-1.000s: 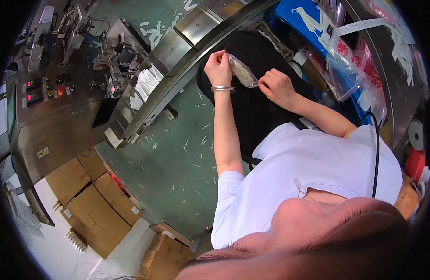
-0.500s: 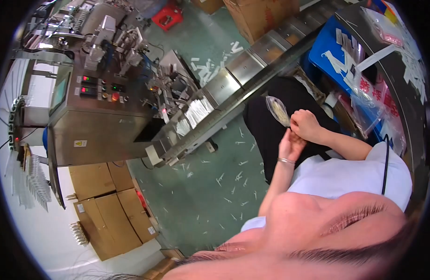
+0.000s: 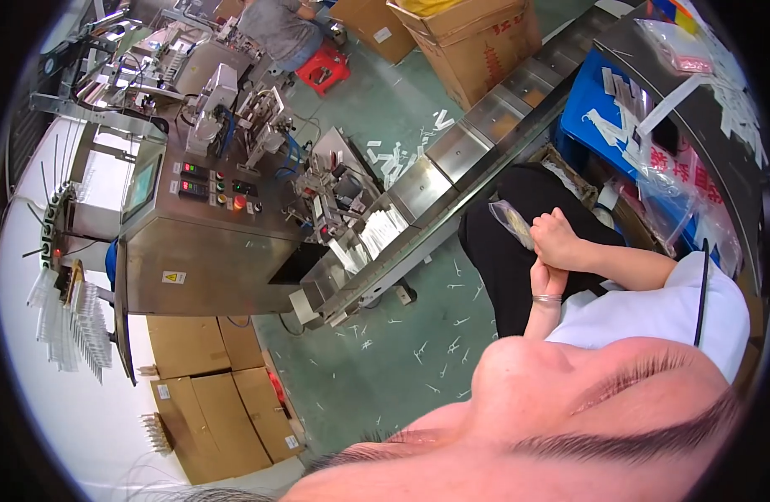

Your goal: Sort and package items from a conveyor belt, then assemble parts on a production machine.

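Head view. Green painted floor (image 3: 401,368), littered with small white scraps, thickest below the conveyor. Steel packing machine (image 3: 209,226) at left with a button panel; long steel conveyor (image 3: 452,167) running diagonally from it toward the upper right. Second person seated on a red stool (image 3: 322,69) at the top edge.

Containers — open brown carton (image 3: 473,38) at top, yellow material showing inside; flat cardboard boxes (image 3: 209,393) stacked at the lower left against the machine's base; blue bin (image 3: 590,125) at right holding white strips and clear bags with red print.

Right hand (image 3: 556,238) closed on a clear plastic pouch (image 3: 512,222), held above the black-clad lap, just beside the conveyor's near edge; pale contents inside, kind not discernible. Left hand (image 3: 542,272) directly beneath, pressed against the right — fingers hidden, open or closed cannot be told. Bracelet (image 3: 546,297) on the left wrist.
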